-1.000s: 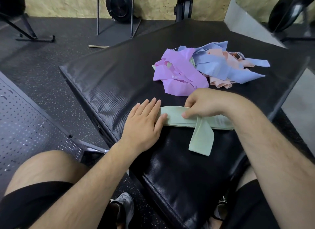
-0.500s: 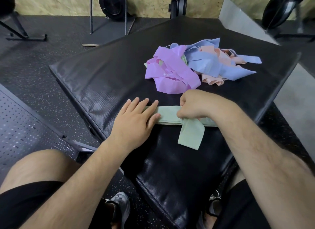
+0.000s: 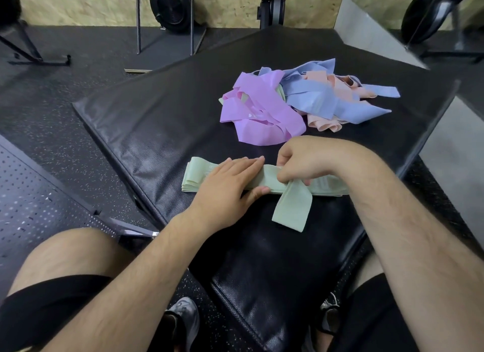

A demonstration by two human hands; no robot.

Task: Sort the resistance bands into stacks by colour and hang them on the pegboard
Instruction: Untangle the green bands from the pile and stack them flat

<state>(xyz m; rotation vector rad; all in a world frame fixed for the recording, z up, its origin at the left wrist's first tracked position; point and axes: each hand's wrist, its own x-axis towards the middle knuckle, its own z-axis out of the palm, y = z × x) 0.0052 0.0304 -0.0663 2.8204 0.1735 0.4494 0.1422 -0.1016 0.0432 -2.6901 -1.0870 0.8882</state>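
On the black mat point(image 3: 157, 121), the left hand point(image 3: 225, 184) lies flat, fingers spread, on the pale green stack point(image 3: 199, 176); the right hand point(image 3: 303, 163) pinches a green band point(image 3: 292, 210). Beyond lie tangled purple, blue and pink bands point(image 3: 301, 100), then the speckled floor point(image 3: 52, 89).

Black shorts point(image 3: 52, 307), grey trainers point(image 3: 183, 315), bare forearms.

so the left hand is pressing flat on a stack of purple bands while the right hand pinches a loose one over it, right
Not quite: the stack is green, not purple. The head view shows the left hand pressing flat on the green stack on the black mat while the right hand pinches a loose green band over it. The purple bands lie farther back in the unsorted pile.
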